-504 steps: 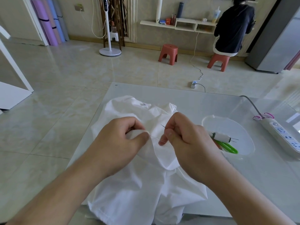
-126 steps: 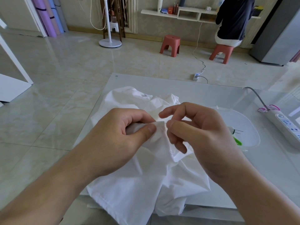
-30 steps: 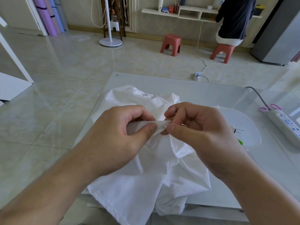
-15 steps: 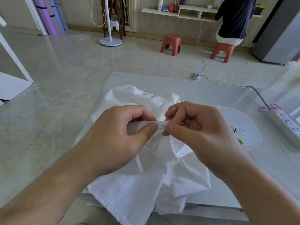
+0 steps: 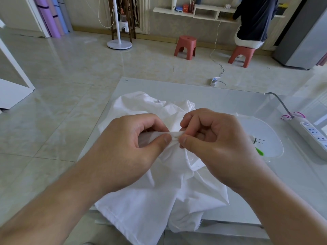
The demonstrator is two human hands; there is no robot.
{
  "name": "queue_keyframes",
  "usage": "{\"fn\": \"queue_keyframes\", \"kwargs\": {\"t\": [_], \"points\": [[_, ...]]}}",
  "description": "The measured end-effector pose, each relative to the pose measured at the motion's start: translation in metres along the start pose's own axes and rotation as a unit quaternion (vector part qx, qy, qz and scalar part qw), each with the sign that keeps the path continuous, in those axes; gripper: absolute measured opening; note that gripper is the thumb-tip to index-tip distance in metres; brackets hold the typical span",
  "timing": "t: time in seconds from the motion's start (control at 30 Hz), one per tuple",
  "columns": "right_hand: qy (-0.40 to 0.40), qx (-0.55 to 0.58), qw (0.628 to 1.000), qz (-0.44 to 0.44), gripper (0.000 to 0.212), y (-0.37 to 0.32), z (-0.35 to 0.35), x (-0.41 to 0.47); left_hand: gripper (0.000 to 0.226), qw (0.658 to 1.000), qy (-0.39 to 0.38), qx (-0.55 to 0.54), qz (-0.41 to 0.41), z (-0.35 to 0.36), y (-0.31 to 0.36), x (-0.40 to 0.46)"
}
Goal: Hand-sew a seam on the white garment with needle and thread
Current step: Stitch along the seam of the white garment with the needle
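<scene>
The white garment (image 5: 141, 206) lies crumpled on the glass table (image 5: 221, 103), its lower part hanging over the near edge. My left hand (image 5: 127, 152) pinches a raised fold of the cloth between thumb and forefinger. My right hand (image 5: 215, 144) pinches the same fold just to the right, thumb tip almost touching the left thumb. The needle and thread are hidden between the fingers and the cloth.
A clear plastic dish (image 5: 265, 138) right of my hands holds a thread spool with needles (image 5: 256, 140) and green-handled scissors (image 5: 259, 151). A white power strip (image 5: 311, 133) lies at the table's right edge. Red stools (image 5: 185, 46) and a seated person (image 5: 251, 22) are far behind.
A second ago a bit of needle showed by my right fingers. Now the right hand has closed in against the fold and the needle is out of sight. The left hand holds still.
</scene>
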State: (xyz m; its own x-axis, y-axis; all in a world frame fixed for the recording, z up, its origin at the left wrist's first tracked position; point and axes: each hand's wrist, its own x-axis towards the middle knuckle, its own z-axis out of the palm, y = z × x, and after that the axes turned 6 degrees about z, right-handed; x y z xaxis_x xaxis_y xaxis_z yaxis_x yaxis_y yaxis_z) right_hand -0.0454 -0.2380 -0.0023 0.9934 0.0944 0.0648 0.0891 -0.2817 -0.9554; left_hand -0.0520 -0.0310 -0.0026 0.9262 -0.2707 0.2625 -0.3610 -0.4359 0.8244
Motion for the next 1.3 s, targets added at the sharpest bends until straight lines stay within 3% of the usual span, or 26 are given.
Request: {"fn": "queue_keyframes", "kwargs": {"t": [0.33, 0.5, 0.67, 0.97, 1.3], "points": [[0.015, -0.040, 0.999, -0.007, 0.010, 0.003, 0.001, 0.003, 0.008, 1.000, -0.001, 0.012, -0.003, -0.001, 0.001, 0.000], [0.006, -0.034, 0.999, 0.013, 0.022, 0.002, -0.001, 0.002, 0.009, 1.000, 0.005, 0.020, -0.011, -0.002, 0.002, 0.000], [-0.003, -0.008, 1.000, 0.021, 0.010, 0.002, -0.002, 0.004, 0.009, 1.000, 0.005, 0.020, -0.015, -0.002, 0.001, 0.001], [-0.049, 0.021, 0.999, 0.012, 0.026, 0.001, -0.007, 0.005, 0.010, 1.000, -0.003, 0.012, -0.001, -0.002, 0.000, 0.001], [-0.089, 0.031, 0.996, -0.001, 0.028, 0.000, -0.009, 0.005, 0.010, 1.000, -0.020, -0.011, 0.003, -0.004, 0.000, 0.001]]}}
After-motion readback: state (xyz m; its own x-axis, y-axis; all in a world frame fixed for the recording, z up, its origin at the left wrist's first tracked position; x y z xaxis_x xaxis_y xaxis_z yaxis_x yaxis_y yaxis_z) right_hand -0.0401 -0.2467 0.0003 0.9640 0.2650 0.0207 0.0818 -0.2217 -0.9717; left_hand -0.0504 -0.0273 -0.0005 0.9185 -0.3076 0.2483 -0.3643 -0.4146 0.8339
